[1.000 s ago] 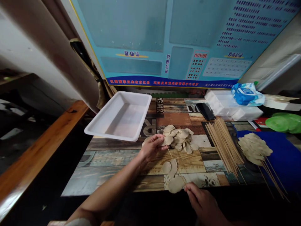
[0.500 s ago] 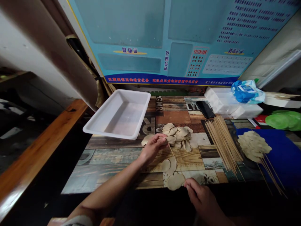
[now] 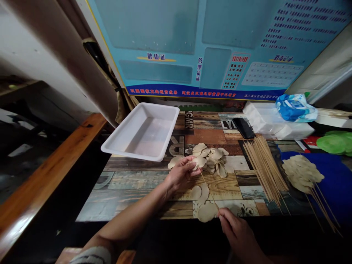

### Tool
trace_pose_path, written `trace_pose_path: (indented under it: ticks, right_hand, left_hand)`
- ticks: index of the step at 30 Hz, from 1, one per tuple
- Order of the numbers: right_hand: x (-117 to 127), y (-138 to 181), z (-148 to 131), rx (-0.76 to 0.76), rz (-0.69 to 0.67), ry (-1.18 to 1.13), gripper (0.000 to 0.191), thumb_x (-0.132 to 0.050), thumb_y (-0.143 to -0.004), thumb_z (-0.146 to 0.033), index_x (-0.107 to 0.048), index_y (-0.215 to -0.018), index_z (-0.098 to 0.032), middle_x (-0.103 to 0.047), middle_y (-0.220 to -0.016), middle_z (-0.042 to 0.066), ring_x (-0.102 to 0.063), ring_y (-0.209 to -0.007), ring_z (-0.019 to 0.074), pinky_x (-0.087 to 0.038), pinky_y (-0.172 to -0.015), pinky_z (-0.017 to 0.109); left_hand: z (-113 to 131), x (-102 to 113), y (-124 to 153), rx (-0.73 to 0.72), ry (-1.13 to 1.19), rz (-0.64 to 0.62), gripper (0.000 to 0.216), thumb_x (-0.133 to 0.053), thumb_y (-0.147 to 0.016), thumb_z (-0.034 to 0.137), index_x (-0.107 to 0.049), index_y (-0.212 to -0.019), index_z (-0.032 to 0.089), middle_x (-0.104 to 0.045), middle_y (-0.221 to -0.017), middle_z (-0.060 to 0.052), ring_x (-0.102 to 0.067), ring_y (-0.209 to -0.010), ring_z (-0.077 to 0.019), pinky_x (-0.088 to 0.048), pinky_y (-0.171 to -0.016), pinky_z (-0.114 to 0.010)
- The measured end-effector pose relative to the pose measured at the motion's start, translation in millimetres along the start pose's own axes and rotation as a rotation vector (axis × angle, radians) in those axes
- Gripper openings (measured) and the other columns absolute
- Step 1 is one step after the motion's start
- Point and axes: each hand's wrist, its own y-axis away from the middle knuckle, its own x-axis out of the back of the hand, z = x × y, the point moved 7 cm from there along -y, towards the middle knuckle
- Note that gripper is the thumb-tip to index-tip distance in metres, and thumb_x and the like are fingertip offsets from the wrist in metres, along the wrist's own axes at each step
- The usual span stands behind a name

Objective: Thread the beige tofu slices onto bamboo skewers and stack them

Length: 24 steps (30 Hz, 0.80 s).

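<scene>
My left hand pinches a beige round slice at the edge of a loose pile of slices on the patterned table. My right hand grips the near end of a thin bamboo skewer that points up toward my left hand. Three slices sit threaded along that skewer, the largest one just beside my right fingers.
A white plastic tray stands at the back left. A bundle of bare skewers lies right of the pile. Finished skewers of slices rest on a blue cloth. A black phone, white packets and a blue bag sit at the back.
My left hand has closed on a slice at the pile's edge and brought it to the skewer tip. My right hand barely moved.
</scene>
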Motion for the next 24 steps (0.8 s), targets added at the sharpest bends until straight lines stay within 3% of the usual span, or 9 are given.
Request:
trace_pose_path:
  ticks: [6,11,17,24]
  right_hand:
    - [-2,-1,0,-0.002,0.007,0.017,0.025,-0.028,-0.094,-0.028,-0.051,-0.085,-0.023,-0.065,-0.070,0.001,-0.062,-0.061,0.0157,-0.045,-0.054,0.025]
    - [-3,1,3,-0.004,-0.001,0.006,0.023,-0.030,-0.094,-0.028,-0.051,-0.086,-0.023,-0.066,-0.074,0.000,-0.064,-0.064,0.0152,-0.045,-0.057,0.025]
    - [-2,2,-3,0.000,-0.014,-0.006,0.024,-0.029,-0.094,-0.026,-0.050,-0.084,-0.024,-0.064,-0.071,-0.001,-0.062,-0.059,0.0135,-0.044,-0.055,0.024]
    - [6,-3,-14,0.018,0.040,0.044,0.025,-0.029,-0.093,-0.025,-0.051,-0.082,-0.023,-0.061,-0.063,-0.002,-0.058,-0.051,0.0127,-0.042,-0.051,0.022]
  left_hand:
    - [0,-4,4,-0.013,-0.031,0.012,0.028,-0.075,-0.064,0.019,-0.057,-0.086,0.014,-0.066,-0.080,-0.004,-0.066,-0.074,-0.0166,-0.053,-0.073,-0.030]
    - [4,-6,6,-0.126,-0.146,0.013,0.030,-0.075,-0.064,0.029,-0.059,-0.086,0.014,-0.066,-0.075,-0.002,-0.063,-0.070,-0.0142,-0.051,-0.074,-0.031]
    - [9,-3,6,-0.248,-0.268,0.018,0.026,-0.073,-0.067,0.030,-0.060,-0.083,0.014,-0.063,-0.064,0.001,-0.059,-0.061,-0.0098,-0.046,-0.065,-0.023]
    - [-21,-15,13,-0.028,-0.241,-0.059,0.048,-0.077,-0.062,0.031,-0.057,-0.102,0.016,-0.064,-0.062,0.001,-0.061,-0.059,-0.0124,-0.046,-0.065,-0.025]
